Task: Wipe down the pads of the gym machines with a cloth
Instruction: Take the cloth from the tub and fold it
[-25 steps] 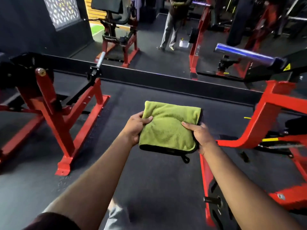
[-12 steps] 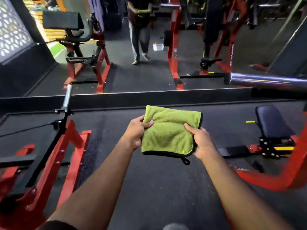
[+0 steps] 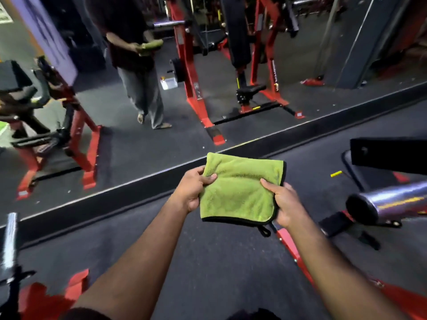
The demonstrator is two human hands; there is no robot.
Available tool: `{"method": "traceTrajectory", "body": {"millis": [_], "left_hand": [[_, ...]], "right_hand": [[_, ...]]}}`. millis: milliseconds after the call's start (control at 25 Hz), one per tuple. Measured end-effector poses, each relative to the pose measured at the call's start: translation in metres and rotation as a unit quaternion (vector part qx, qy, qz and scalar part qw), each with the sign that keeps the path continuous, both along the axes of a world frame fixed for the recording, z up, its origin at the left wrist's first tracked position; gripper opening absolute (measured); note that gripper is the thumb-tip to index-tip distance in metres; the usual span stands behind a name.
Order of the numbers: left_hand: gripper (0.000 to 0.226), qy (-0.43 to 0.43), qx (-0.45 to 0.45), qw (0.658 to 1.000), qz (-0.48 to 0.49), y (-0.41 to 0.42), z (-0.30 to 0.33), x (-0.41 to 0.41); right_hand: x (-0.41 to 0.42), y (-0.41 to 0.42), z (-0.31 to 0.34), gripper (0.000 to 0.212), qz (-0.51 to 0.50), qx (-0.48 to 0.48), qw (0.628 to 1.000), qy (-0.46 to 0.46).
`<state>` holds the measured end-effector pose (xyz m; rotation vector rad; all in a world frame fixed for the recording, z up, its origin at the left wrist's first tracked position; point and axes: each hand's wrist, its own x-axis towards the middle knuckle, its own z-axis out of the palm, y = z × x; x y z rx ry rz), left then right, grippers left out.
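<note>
A folded green cloth [image 3: 240, 192] with a black hem and a small hanging loop is held flat in front of me at chest height. My left hand [image 3: 194, 190] pinches its left edge, thumb on top. My right hand [image 3: 285, 204] grips its right edge the same way. A black pad [image 3: 388, 158] of a red-framed machine sits to the right, apart from the cloth. Further off in the wall mirror stands a tall black back pad [image 3: 235, 31] on a red frame.
A floor-level mirror with a black base strip [image 3: 129, 192] crosses the view; it reflects a person holding a green cloth [image 3: 138, 65]. A chrome bar end [image 3: 388, 202] juts in from the right. Red machine frames stand at lower left [image 3: 46, 301] and lower right [image 3: 293, 250].
The view has swung to the right and tilted; the mirror line now runs diagonally and the chrome bar is closer at the right. Both hands keep the same hold on the cloth.
</note>
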<state>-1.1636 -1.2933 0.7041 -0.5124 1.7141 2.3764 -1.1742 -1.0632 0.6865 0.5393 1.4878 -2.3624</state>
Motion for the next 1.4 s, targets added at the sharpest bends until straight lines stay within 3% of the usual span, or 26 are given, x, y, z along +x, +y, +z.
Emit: {"method": "traceTrajectory", "body": {"millis": [120, 320, 400, 560, 680, 840, 960, 1120, 1200, 1240, 1400], "left_hand": [[0.030, -0.006, -0.027, 0.997, -0.073, 0.007, 0.003, -0.090], [0.027, -0.018, -0.052, 0.973, -0.226, 0.050, -0.010, -0.262], [0.027, -0.039, -0.014, 0.962, -0.271, 0.071, -0.007, -0.324], [0.036, -0.108, 0.012, 0.908, -0.404, 0.110, 0.000, -0.423], [0.046, -0.126, 0.012, 0.865, -0.485, 0.137, -0.001, -0.471], [0.045, -0.154, 0.085, 0.827, -0.534, 0.172, -0.010, -0.541], [0.046, -0.157, 0.107, 0.784, -0.591, 0.214, -0.016, -0.605], [0.031, -0.113, 0.023, 0.768, -0.630, 0.276, -0.023, -0.672], [0.028, -0.064, -0.017, 0.764, -0.642, 0.315, -0.018, -0.704], [0.026, -0.037, -0.032, 0.765, -0.642, 0.335, -0.014, -0.719], [0.024, 0.074, -0.085, 0.752, -0.650, 0.422, -0.012, -0.776]], "right_hand": [[-0.056, 0.005, -0.001, 0.052, -0.068, -0.021, 0.997, -0.005], [-0.137, 0.005, -0.014, 0.036, -0.156, -0.139, 0.978, 0.013], [-0.177, -0.005, -0.017, 0.033, -0.186, -0.193, 0.963, 0.026], [-0.271, -0.021, -0.009, 0.030, -0.262, -0.233, 0.936, 0.044], [-0.337, -0.017, -0.007, 0.043, -0.344, -0.164, 0.924, 0.046], [-0.415, 0.027, -0.026, 0.067, -0.456, -0.016, 0.886, 0.085], [-0.472, 0.067, -0.040, 0.036, -0.497, -0.008, 0.858, 0.129], [-0.549, 0.104, -0.035, 0.053, -0.486, -0.105, 0.859, 0.121], [-0.581, 0.136, -0.028, 0.020, -0.480, -0.143, 0.860, 0.099], [-0.594, 0.152, -0.024, 0.017, -0.483, -0.152, 0.857, 0.095], [-0.638, 0.215, -0.019, 0.036, -0.565, -0.132, 0.813, 0.057]]}}
